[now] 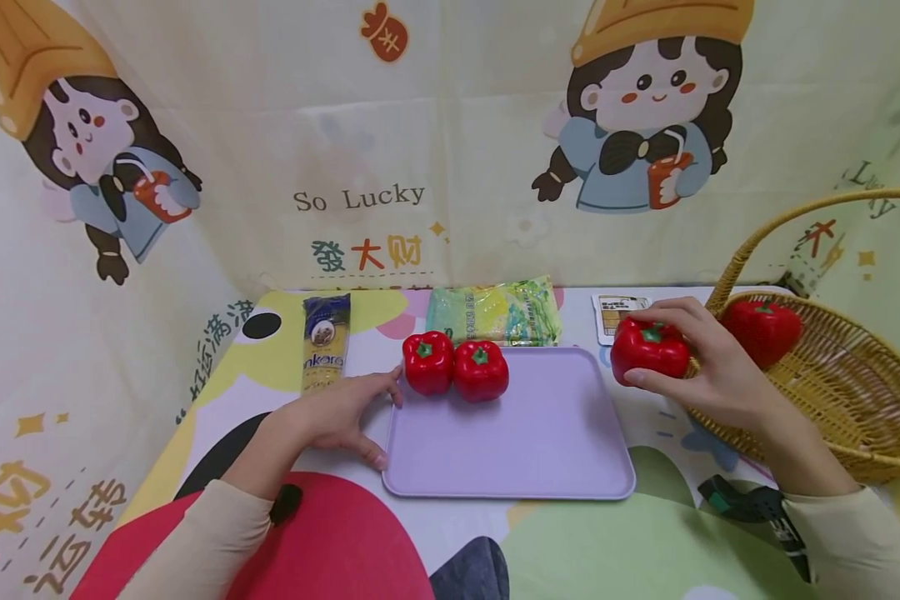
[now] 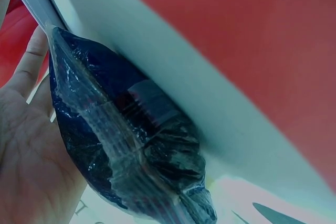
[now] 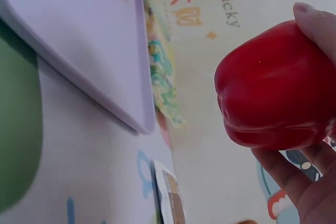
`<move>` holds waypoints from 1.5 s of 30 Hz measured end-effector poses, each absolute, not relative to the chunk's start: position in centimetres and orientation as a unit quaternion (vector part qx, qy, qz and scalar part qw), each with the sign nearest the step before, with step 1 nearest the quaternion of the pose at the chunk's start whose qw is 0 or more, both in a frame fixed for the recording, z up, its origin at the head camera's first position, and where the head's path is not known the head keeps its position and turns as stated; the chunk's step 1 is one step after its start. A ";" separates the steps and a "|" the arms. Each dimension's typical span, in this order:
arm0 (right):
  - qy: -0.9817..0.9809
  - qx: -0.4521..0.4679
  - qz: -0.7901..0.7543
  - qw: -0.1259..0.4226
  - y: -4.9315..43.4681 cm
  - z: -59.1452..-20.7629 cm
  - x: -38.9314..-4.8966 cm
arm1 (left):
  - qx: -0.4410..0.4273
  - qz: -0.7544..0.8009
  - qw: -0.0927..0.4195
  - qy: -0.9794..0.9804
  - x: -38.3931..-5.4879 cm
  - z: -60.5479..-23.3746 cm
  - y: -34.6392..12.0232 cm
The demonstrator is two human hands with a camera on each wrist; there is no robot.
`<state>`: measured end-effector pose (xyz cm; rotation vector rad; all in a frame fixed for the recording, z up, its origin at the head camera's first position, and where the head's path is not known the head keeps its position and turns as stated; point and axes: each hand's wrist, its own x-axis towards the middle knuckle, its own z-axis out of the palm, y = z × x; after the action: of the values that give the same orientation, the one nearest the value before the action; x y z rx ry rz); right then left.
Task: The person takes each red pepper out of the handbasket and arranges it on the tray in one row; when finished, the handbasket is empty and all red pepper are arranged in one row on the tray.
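Observation:
My right hand [image 1: 712, 367] grips a red bell pepper [image 1: 648, 352] between thumb and fingers, to the right of the lilac tray [image 1: 547, 450]. The same bell pepper [image 3: 278, 90] fills the right side of the right wrist view, clear of the surface below it. Two more red peppers sit side by side in the tray's far left corner, a left one [image 1: 427, 363] and a right one [image 1: 481, 372]. My left hand [image 1: 345, 417] rests at the tray's left edge with fingers spread, holding nothing. A further red pepper [image 1: 761, 329] lies in the wicker basket [image 1: 855, 417].
A blue and yellow pasta packet [image 1: 326, 337] lies beyond the left hand. Behind the tray is a green and yellow packet [image 1: 495, 312]. A small white and brown packet [image 1: 617, 312] lies near the back right. The basket's tall handle [image 1: 795, 208] arches up on the right.

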<state>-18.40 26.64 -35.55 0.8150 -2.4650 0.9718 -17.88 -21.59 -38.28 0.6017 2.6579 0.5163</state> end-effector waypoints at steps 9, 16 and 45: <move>-0.857 0.322 0.368 0.164 25.1 -36.5 -19.3 | 0.214 0.195 0.183 0.939 -17.9 -38.4 -21.7; -0.848 0.340 0.375 0.158 23.5 -37.3 -20.1 | 0.209 0.192 0.187 0.941 -17.7 -38.3 -22.0; -0.867 0.344 0.352 0.079 19.5 -39.4 -21.1 | 0.217 0.197 0.193 0.936 -18.2 -38.4 -22.1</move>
<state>-21.08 19.49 -39.44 1.0294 -2.5954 1.0533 -18.19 -22.09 -38.39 0.6080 2.6275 0.5536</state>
